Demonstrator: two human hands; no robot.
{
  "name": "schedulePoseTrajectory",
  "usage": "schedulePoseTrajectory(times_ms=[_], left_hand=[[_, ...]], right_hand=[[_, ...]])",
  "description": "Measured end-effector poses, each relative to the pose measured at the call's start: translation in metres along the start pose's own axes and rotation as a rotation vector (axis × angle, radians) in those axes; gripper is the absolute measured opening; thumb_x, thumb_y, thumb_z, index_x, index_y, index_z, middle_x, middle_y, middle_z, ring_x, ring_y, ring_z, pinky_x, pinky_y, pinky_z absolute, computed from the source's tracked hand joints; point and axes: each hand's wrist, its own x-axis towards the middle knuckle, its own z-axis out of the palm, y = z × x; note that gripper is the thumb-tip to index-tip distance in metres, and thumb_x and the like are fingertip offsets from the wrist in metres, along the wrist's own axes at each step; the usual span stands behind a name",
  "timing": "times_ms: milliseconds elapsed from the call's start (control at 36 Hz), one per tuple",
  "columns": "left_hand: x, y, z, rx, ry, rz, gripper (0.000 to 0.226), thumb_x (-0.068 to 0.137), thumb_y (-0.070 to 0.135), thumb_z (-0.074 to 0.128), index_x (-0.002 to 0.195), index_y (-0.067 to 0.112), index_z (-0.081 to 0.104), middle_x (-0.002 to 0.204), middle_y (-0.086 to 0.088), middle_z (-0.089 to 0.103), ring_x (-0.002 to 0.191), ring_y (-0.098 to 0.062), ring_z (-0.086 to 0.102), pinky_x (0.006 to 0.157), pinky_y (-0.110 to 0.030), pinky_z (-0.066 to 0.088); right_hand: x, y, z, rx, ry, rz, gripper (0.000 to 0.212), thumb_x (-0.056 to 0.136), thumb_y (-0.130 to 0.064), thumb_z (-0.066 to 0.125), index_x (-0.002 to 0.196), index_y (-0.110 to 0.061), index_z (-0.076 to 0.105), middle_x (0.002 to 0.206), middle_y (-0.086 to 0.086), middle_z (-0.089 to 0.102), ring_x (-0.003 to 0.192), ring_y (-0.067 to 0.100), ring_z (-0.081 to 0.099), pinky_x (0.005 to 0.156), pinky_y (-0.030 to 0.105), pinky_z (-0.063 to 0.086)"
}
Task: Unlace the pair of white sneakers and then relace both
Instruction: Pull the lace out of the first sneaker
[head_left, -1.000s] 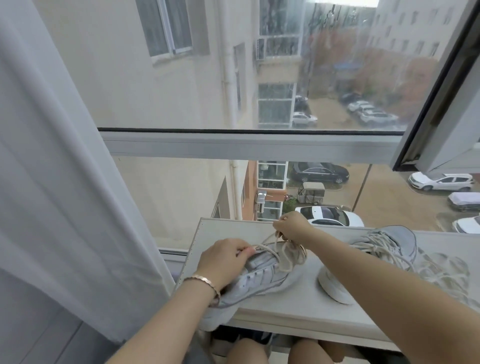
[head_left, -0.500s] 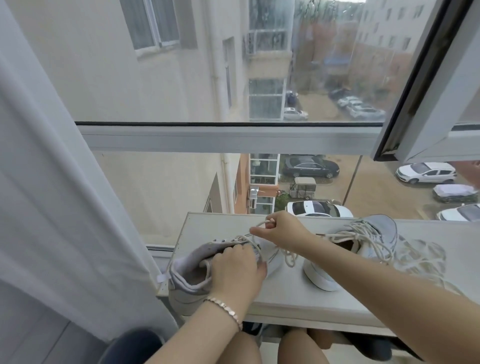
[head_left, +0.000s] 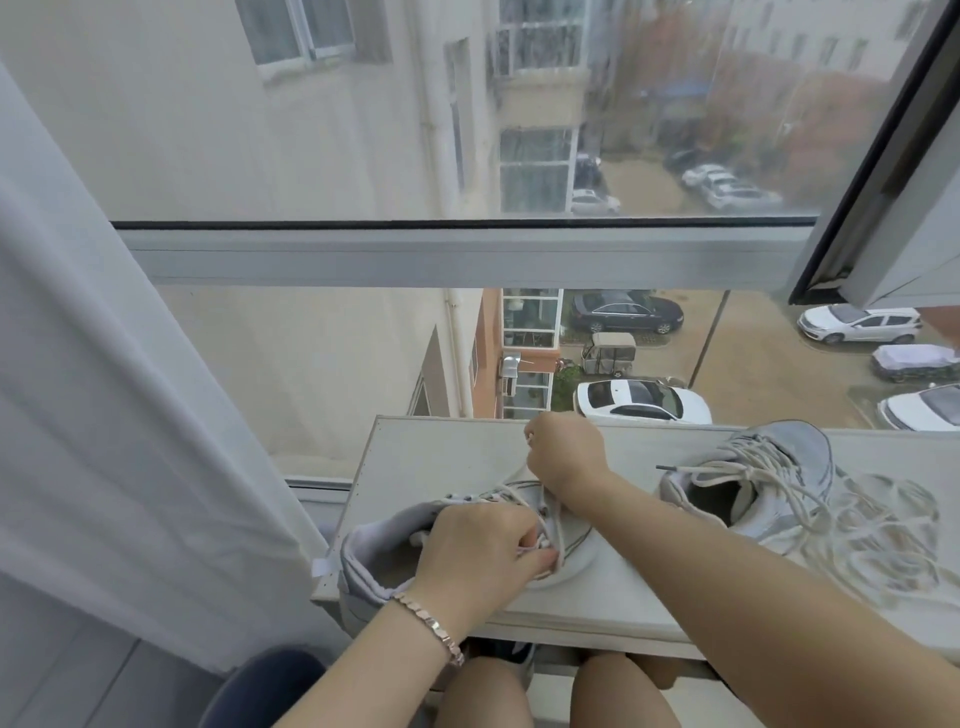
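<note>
While our left hand (head_left: 480, 553) pinches the lace (head_left: 519, 480) at the near sneaker (head_left: 384, 545) on the table (head_left: 441, 457), our right hand (head_left: 563, 454) grips that lace beyond it. Right of this sneaker stands the second sneaker (head_left: 779, 483), laces loose.

No readable text, labels, brands or numbers anywhere in view. Near sneaker (head_left: 467, 540): no legible logo or size mark on the visible upper. Far sneaker (head_left: 769, 483): same, nothing legible. Small white tab (head_left: 321, 566) at the desk (head_left: 441, 457) edge: blank as far as can be told. Parked cars (head_left: 641, 400) outside: plates too small to read.
</note>
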Motion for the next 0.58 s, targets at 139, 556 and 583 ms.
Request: schedulePoseTrajectory(times_ms=[139, 556, 583], left_hand=[[-0.009, -0.002, 0.005, 0.017, 0.056, 0.22, 0.038, 0.067, 0.051, 0.062, 0.052, 0.021, 0.045, 0.05, 0.007, 0.05, 0.051, -0.005, 0.044, 0.051, -0.021, 0.033], [0.035, -0.012, 0.002, 0.094, 0.086, -0.32, 0.031, 0.091, 0.045, 0.048, 0.074, 0.02, 0.042, 0.085, 0.0, 0.061, 0.087, -0.021, 0.058, 0.063, -0.027, 0.03], [0.04, -0.01, 0.002, 0.055, 0.075, -0.354, 0.029, 0.09, 0.041, 0.05, 0.073, 0.018, 0.045, 0.086, -0.001, 0.062, 0.087, -0.022, 0.058, 0.064, -0.027, 0.033]], right_hand=[[0.009, 0.02, -0.001, -0.064, 0.069, 0.141, 0.022, 0.078, 0.007, 0.044, 0.066, -0.01, 0.052, 0.086, 0.014, 0.062, 0.082, 0.032, 0.057, 0.063, 0.027, 0.035], [0.022, -0.026, -0.087, 0.461, 0.372, -0.068, 0.039, 0.076, 0.001, 0.047, 0.045, -0.015, 0.031, 0.044, -0.004, 0.031, 0.048, 0.014, 0.027, 0.047, 0.025, 0.024], [0.018, -0.028, -0.102, 0.495, 0.413, -0.083, 0.04, 0.074, 0.001, 0.047, 0.045, -0.017, 0.026, 0.043, -0.006, 0.025, 0.048, 0.012, 0.022, 0.045, 0.022, 0.02]])
